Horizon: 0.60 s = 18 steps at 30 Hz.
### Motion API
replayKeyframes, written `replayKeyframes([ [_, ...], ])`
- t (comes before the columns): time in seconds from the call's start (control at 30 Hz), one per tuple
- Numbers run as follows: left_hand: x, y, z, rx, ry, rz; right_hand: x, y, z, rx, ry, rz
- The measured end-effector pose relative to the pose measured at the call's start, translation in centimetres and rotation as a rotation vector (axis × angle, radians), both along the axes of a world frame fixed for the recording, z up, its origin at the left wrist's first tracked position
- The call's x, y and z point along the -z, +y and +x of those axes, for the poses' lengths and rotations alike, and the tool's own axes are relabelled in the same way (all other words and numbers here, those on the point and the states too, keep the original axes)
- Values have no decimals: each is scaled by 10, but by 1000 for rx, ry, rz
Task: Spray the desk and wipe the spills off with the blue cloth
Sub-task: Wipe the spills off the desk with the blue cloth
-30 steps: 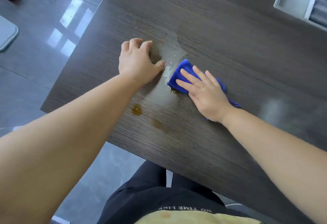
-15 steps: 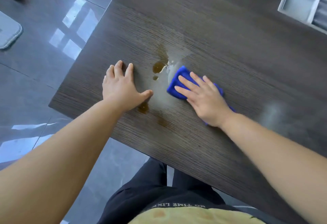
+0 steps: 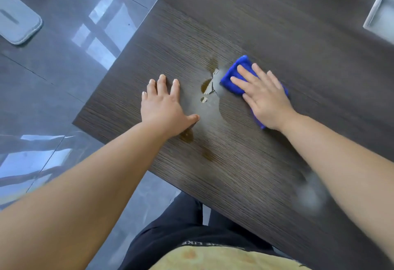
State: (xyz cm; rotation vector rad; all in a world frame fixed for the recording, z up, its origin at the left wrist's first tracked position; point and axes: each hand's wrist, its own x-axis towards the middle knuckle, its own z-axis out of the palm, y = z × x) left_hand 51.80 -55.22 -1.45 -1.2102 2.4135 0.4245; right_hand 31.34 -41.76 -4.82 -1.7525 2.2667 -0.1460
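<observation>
Two hands flat on the desk (image 3: 277, 35). Nearest: faint brown smears (image 3: 207, 154) on the wood towards the near edge. Left hand (image 3: 164, 107) is palm down, fingers straight and slightly spread, holding nothing. Right hand (image 3: 264, 99) is a bit further out, fingers straight, pressing the blue cloth (image 3: 233, 75) onto the desk. Brown puddle (image 3: 206, 85) sits between the hands, just left of the cloth. Grey tray (image 3: 379, 20) at far right.

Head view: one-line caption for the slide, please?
Right hand presses the blue cloth beside brown spills on the dark desk; left hand rests flat nearby.
</observation>
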Motion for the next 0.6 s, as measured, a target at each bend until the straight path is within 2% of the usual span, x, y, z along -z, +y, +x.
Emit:
replayKeyframes([
  [0.1,-1,0,0,9,-15,11,5,-49,6,305,37,9],
  [0.13,-1,0,0,14,-16,11,5,-60,18,349,32,7],
  [0.17,-1,1,1,12,-18,11,5,-65,30,321,17,-18],
  [0.27,-1,1,0,7,-27,0,7,-37,46,24,-26,-78],
  [0.33,-1,1,0,13,-22,5,2,-21,29,-100,-42,-34],
  [0.4,-1,0,1,24,-19,11,0,-27,4,-58,-38,-7],
  [0.53,-1,0,2,31,-31,14,1,-91,3,258,0,-5],
  [0.6,-2,1,1,18,-28,20,2,-100,28,223,-11,-24],
])
